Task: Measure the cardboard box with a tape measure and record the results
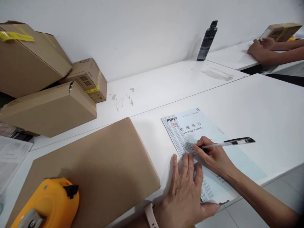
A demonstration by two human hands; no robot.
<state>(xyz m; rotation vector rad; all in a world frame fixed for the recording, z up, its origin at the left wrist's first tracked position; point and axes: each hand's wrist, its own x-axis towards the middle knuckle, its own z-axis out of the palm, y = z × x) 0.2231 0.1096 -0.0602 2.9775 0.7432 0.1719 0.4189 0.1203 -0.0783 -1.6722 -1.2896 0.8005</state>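
Note:
A light blue printed report (209, 133) headed "Testing Report" lies at a slant on the white table. My right hand (213, 156) grips a pen (229, 143) with a clear barrel and black cap end; its tip meets the paper near the left side of the cover. Flat across the lower left of the report rests my left hand (186, 190), fingers spread, partly on the table. A pale pink band circles the left wrist. Some of the cover's print is hidden beneath both hands.
A flat cardboard box (95, 167) bears a yellow tape measure (51, 202) at the lower left. Several cardboard boxes (45, 107) are piled behind it. A dark bottle (207, 41) stands by the wall. Another person's hands (263, 50) rest at a farther table, near a box (282, 31).

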